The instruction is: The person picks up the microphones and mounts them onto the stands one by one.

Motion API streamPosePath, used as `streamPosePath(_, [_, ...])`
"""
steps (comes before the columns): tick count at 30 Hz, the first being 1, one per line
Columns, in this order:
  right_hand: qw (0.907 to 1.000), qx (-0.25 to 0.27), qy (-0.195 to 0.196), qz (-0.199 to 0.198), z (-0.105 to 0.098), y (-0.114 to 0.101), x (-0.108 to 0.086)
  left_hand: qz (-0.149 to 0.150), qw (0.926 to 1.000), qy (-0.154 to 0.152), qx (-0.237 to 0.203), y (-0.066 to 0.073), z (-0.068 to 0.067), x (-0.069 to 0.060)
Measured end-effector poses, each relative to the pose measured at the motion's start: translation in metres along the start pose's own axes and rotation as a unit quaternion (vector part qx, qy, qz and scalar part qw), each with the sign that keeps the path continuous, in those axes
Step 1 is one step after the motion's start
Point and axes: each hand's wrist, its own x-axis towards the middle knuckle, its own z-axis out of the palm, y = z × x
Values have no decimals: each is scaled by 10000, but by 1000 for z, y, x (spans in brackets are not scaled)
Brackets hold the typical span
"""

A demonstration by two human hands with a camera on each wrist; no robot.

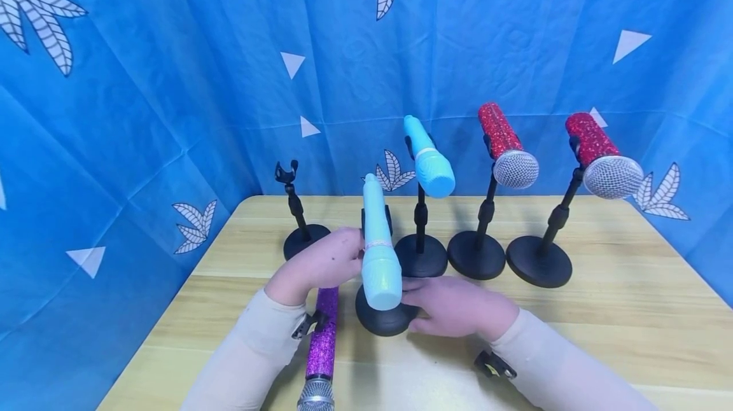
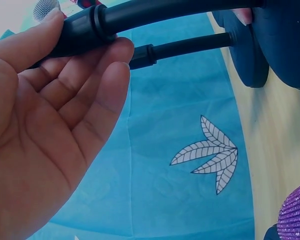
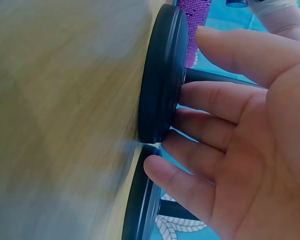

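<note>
A light turquoise microphone [image 1: 381,271] rests in the clip of a black microphone stand [image 1: 385,320] at the front. My left hand [image 1: 326,258] grips this stand's pole [image 2: 155,17] below the clip, thumb on one side and fingers curled on the other, as the left wrist view shows. My right hand [image 1: 458,306] is low at the stand's right, its fairly straight fingers touching the round base [image 3: 162,75]. Beneath my left forearm lies a purple glittery microphone [image 1: 322,347] with a silver head. My left hand hides part of the pole in the head view.
Behind stand a blue microphone [image 1: 433,172] and two red glittery microphones [image 1: 504,134] [image 1: 601,150], each on a black stand. A stand with a bare clip [image 1: 286,172] is at the back left. Blue patterned cloth [image 1: 229,48] hangs around the wooden table [image 1: 630,334].
</note>
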Motion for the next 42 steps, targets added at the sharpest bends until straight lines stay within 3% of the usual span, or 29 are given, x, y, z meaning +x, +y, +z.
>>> streamPosePath(14, [9985, -491, 199, 102, -5, -9, -3, 566, 9970, 155, 511, 2, 1, 5])
streamPosePath(20, [9983, -530, 211, 138, -6, -10, -2, 175, 9976, 382, 554, 4, 5, 7])
streamPosePath(24, [9994, -307, 62, 170, -3, -6, -1, -29, 9987, 340, 384, 4, 5, 6])
streamPosePath(30, [9982, 424, -265, 329, -4, 1, 0, 141, 9998, 79, 104, -3, 2, 1])
streamPosePath(32, [9977, 491, -314, 338, -5, 1, 0, 268, 9996, -73, -68, -3, 0, 0])
streamPosePath(36, [9983, 380, -317, 323, -7, -1, 0, 214, 9994, -270, -88, -2, -2, -1])
streamPosePath(42, [9986, 393, -235, 278, -6, -1, 0, -244, 9993, 61, 291, 3, 3, 1])
